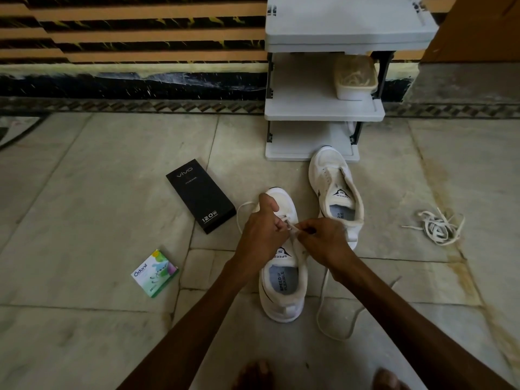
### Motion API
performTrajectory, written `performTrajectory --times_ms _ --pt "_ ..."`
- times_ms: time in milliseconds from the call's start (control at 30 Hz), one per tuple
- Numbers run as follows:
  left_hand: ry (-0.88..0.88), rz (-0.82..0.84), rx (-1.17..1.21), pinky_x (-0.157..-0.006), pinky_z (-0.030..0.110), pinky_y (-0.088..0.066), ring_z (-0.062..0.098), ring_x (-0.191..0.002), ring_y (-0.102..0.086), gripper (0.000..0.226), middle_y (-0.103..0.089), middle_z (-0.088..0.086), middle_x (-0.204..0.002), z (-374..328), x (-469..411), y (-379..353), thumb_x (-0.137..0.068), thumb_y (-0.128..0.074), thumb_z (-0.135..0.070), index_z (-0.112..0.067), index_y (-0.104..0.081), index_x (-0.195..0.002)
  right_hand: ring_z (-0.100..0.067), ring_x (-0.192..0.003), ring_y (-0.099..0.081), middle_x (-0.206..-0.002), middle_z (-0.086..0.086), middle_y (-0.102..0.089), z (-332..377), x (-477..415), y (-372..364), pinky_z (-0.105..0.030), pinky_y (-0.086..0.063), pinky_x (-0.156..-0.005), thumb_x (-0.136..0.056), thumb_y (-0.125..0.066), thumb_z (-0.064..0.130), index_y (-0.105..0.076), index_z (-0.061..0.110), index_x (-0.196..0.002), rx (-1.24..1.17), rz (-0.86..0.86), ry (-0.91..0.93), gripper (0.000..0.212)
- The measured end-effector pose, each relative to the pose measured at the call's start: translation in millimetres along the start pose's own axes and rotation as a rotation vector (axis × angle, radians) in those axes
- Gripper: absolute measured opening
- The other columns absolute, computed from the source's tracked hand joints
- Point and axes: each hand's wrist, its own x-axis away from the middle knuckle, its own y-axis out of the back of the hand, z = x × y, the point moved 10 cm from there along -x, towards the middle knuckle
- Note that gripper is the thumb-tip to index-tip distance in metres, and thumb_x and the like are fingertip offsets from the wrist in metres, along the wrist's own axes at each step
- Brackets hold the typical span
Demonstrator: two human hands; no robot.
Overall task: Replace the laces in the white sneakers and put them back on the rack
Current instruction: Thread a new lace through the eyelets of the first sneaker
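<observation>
Two white sneakers stand on the stone floor. The near sneaker (282,288) points away from me, with a white lace (323,305) partly threaded through its eyelets and trailing in a loop to the right. My left hand (260,235) grips the sneaker's left side at the eyelets, thumb over the toe. My right hand (323,240) pinches the lace at the eyelets. The second sneaker (336,192) has no lace and sits just beyond, in front of the grey shoe rack (323,111).
A tangled pile of old laces (437,228) lies on the floor at right. A black phone box (200,196) and a small green-white box (154,273) lie at left. A lidded plastic tub (355,77) sits on the rack's middle shelf. My feet show at the bottom edge.
</observation>
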Motion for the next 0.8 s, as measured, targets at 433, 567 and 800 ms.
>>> performTrajectory --times_ms 433,567,800 --pt "0.199 -0.1 0.195 -0.065 0.019 -0.049 0.022 -0.097 -0.065 0.049 -0.067 0.011 -0.105 19.1 2.3 0.2 -0.08 -0.076 -0.017 -0.025 -0.038 -0.109 -0.017 -0.066 -0.07 -0.078 -0.003 -0.072 8.3 -1.5 6.1 -0.04 -0.06 -0.068 -0.091 -0.062 0.01 -0.072 0.011 -0.091 0.038 -0.031 0.177 0.01" --pt "0.375 -0.119 0.413 -0.056 0.016 -0.045 0.021 -0.098 -0.063 0.041 -0.062 0.007 -0.113 28.4 8.0 -1.5 -0.082 -0.073 -0.014 -0.025 -0.052 -0.115 -0.011 -0.05 -0.066 -0.067 0.003 -0.068 8.6 -0.3 9.1 -0.035 -0.059 -0.052 -0.083 -0.07 0.004 -0.069 0.016 -0.078 0.013 -0.15 0.188 0.014" --pt "0.407 0.098 0.417 -0.076 0.032 -0.054 0.024 -0.099 -0.066 0.05 -0.07 0.009 -0.105 27.4 4.0 -9.0 -0.072 -0.078 -0.006 -0.017 -0.057 -0.115 -0.007 -0.06 -0.051 -0.07 0.007 -0.059 31.1 -3.5 6.0 -0.007 -0.029 -0.051 -0.077 -0.063 0.004 -0.066 0.015 -0.076 0.289 -0.169 0.28 0.012"
